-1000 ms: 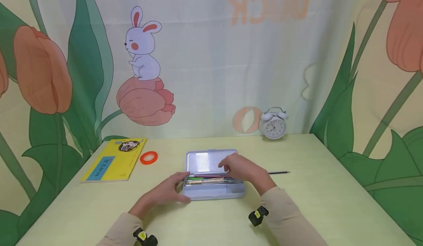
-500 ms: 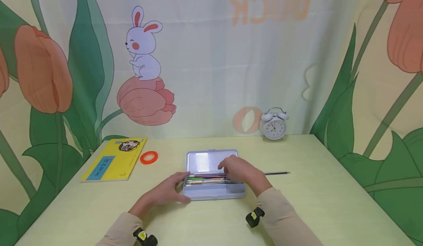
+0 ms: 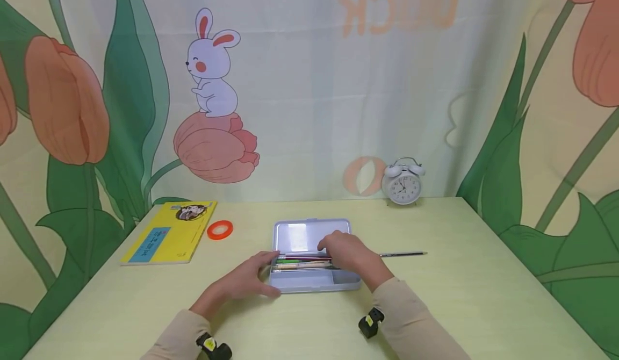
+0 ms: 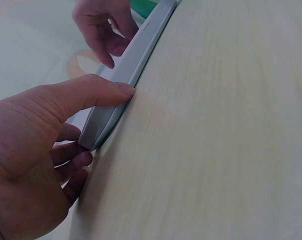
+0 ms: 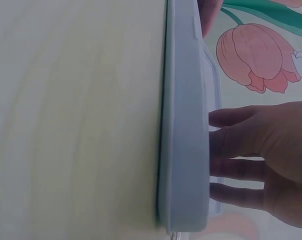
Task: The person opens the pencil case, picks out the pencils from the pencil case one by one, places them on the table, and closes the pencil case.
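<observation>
A pale lilac pencil case lies on the table with its lid swung back. Several pens and pencils lie in its rear compartment. My left hand grips the case's left end. In the left wrist view, its thumb presses the front wall while the other fingers curl around the end. My right hand reaches down into the case over the right ends of the pens. The case wall hides its fingertips in the right wrist view, so whether they pinch a pen does not show.
A dark pencil lies on the table right of the case, partly behind my right hand. A yellow book and an orange tape roll are at the left. A white alarm clock stands at the back edge, before a printed curtain.
My right hand has shifted slightly left over the case, uncovering more of the dark pencil on the table. My left hand keeps its hold on the case.
</observation>
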